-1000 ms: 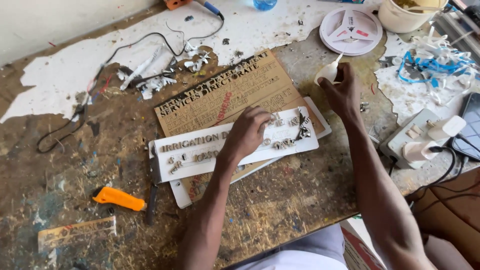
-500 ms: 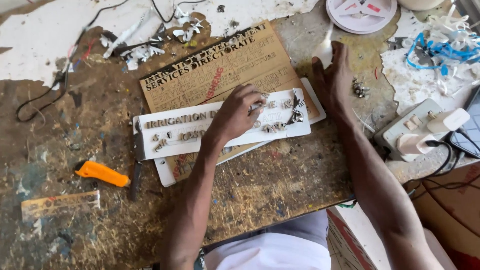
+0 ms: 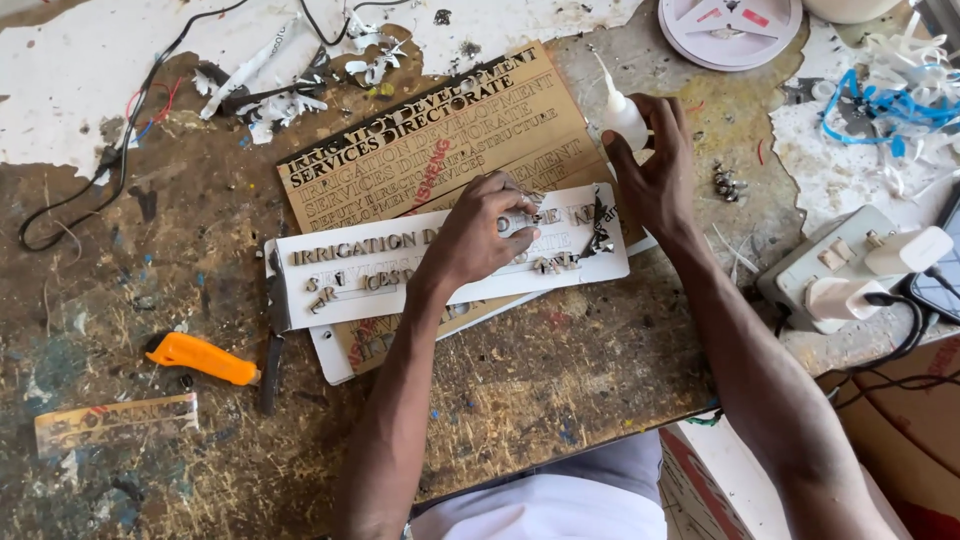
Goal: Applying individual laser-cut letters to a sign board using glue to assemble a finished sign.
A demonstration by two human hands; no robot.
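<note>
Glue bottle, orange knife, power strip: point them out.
Glue bottle (image 3: 622, 112), head view, on its white body above the right hand's fingers.
Orange knife (image 3: 203, 359), head view, middle of the orange handle.
Power strip (image 3: 820, 268), head view, bare grey top left of the plugs.

We see a long white rectangular sign strip (image 3: 400, 262) lying across the middle of the workbench, with small metallic cut-out letters (image 3: 345, 283) stuck along it. Beneath it and angled toward the upper right lies a tan rectangular sign board (image 3: 440, 135) with dark and engraved lettering. At the right edge, a dark phone screen (image 3: 942, 282) peeks in. A cardboard box (image 3: 905, 385) stands below it.
</note>
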